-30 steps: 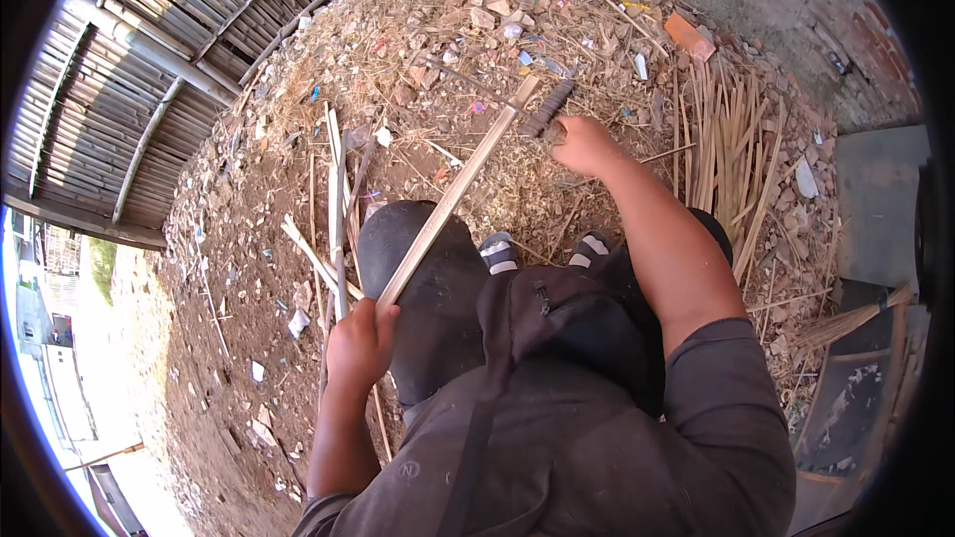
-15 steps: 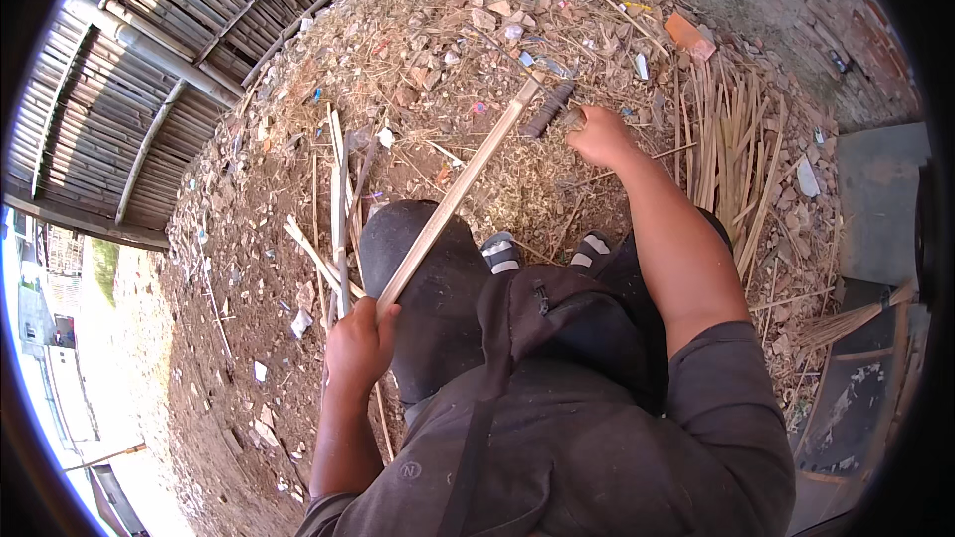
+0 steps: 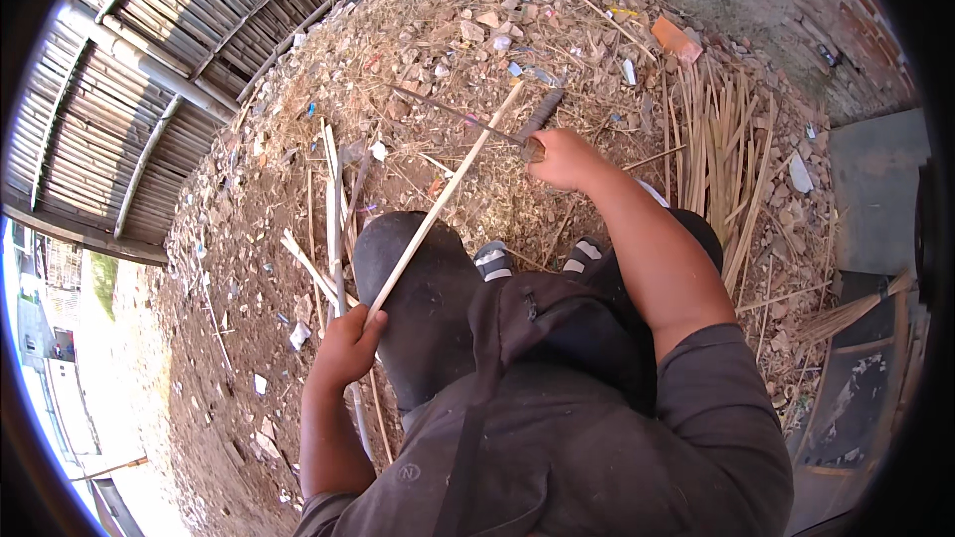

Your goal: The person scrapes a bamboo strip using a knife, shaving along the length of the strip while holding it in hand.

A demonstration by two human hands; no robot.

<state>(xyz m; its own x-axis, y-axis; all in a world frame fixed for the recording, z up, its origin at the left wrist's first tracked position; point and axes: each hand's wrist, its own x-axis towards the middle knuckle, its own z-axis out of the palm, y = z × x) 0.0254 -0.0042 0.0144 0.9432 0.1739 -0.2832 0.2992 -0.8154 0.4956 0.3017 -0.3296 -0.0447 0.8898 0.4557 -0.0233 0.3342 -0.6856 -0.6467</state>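
Observation:
My left hand (image 3: pixel 345 346) is closed around the near end of a long pale bamboo strip (image 3: pixel 435 211). The strip slants up and to the right past my left knee, with its narrow edge showing. In my right hand (image 3: pixel 565 159) is the handle of a long-bladed knife (image 3: pixel 445 110). Its thin dark blade points left and crosses the strip near the far end; whether it touches the strip I cannot tell. Just beyond my right fist lies a short dark ridged rod (image 3: pixel 542 111), partly hidden by the hand and strip.
More bamboo pieces (image 3: pixel 335 209) lie left of my left knee. A large pile of split strips (image 3: pixel 711 144) spreads to the right. Rubble, straw and litter cover the ground. A bamboo-slat wall (image 3: pixel 189 30) stands at the far left, a masonry wall (image 3: pixel 756 10) at the far right.
My right hand has moved left, bringing the knife's blade into sight across the strip. The strip has turned from its broad face to its narrow edge. My left hand has shifted slightly left and down.

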